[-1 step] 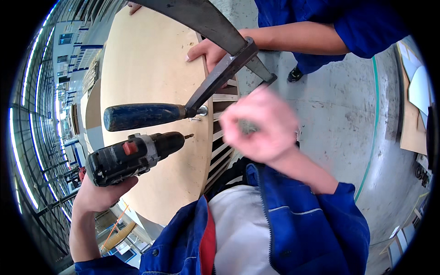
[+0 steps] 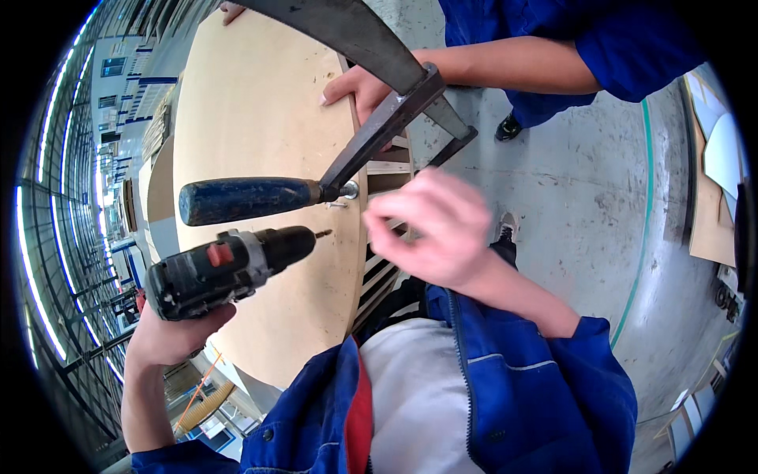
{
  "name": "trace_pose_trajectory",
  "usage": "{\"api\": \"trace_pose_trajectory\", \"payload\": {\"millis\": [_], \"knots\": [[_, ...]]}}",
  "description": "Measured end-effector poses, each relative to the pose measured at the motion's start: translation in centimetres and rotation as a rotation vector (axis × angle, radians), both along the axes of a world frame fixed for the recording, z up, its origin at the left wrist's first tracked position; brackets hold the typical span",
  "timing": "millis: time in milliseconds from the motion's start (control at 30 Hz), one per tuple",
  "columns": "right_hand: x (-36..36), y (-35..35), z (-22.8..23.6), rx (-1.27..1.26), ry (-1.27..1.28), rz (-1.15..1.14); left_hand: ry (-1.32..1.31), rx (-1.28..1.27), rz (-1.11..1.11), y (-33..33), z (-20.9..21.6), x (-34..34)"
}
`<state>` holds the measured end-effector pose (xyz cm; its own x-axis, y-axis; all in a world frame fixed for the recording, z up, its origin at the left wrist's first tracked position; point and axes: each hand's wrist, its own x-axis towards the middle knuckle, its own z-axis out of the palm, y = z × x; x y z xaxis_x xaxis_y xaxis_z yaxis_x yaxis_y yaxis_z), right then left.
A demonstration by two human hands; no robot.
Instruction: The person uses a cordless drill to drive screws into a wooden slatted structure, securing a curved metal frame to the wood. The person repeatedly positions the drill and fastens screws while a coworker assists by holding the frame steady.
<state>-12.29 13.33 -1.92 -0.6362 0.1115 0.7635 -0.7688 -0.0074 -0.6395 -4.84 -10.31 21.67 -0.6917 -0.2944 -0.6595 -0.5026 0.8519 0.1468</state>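
My left hand point(image 2: 180, 336) is closed around the grip of a black and grey cordless drill point(image 2: 225, 272). Its bit point(image 2: 323, 234) points right, above a pale wooden panel point(image 2: 260, 332). Beside the panel's right edge is my right hand point(image 2: 438, 225), slightly blurred, thumb and forefinger brought together; whatever they may pinch cannot be made out. A bar clamp point(image 2: 343, 47) with a blue handle point(image 2: 245, 201) grips the panel's edge. Just below the clamp's screw end, a small metal screw point(image 2: 337, 205) sticks out of the panel.
Across the panel, a co-worker's hand point(image 2: 355, 91) rests on its edge, and another person's fingers point(image 2: 230, 12) touch its far end. Slatted wooden parts point(image 2: 379, 272) show beneath the panel. A green line point(image 2: 647, 182) runs along the grey floor; boards point(image 2: 711, 213) stand at the right.
My right hand has moved slightly left and down toward the panel edge, its fingers drawing closer together. The drill has shifted slightly left. The clamp and the co-worker's hand stay put.
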Motion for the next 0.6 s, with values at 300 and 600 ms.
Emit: {"api": "trace_pose_trajectory", "payload": {"millis": [300, 600], "knots": [[3.2, -6.2, -4.4, 0.227, -0.304, 0.023, 0.117, 0.242, 0.306, -2.5, -1.8, 0.8], [3.2, -6.1, -4.7, 0.204, -0.337, 0.043, 0.100, 0.262, 0.273, -2.4, -2.1, 0.2]]}}
